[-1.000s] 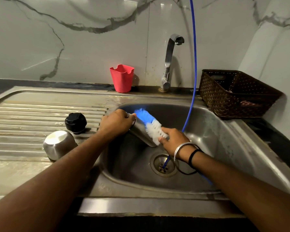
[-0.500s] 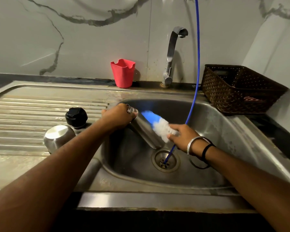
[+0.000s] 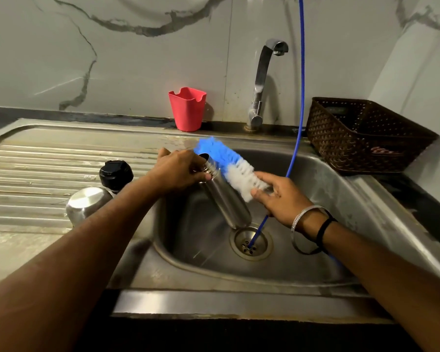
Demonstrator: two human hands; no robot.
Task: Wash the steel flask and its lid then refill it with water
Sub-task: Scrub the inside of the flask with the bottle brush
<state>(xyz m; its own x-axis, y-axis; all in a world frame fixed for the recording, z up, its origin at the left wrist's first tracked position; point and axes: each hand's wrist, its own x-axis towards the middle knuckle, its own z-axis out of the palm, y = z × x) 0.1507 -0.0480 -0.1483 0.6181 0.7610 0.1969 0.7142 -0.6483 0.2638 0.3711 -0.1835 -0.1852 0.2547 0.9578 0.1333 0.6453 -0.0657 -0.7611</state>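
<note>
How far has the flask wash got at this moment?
Done: black lid is off, on the drainboard. In hand: left hand grips the flask over the sink; right hand scrubs its outside with the brush. Left: rinsing, lid, refill; tap runs dry.

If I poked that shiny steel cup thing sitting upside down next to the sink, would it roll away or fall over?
Probably neither. The steel cup sits mouth-down on the draining board, so it looks squat and steady, unlikely to tip. It might slide instead: smooth metal on a ribbed steel surface that may be wet. It could bump the black lid right behind it.
</note>
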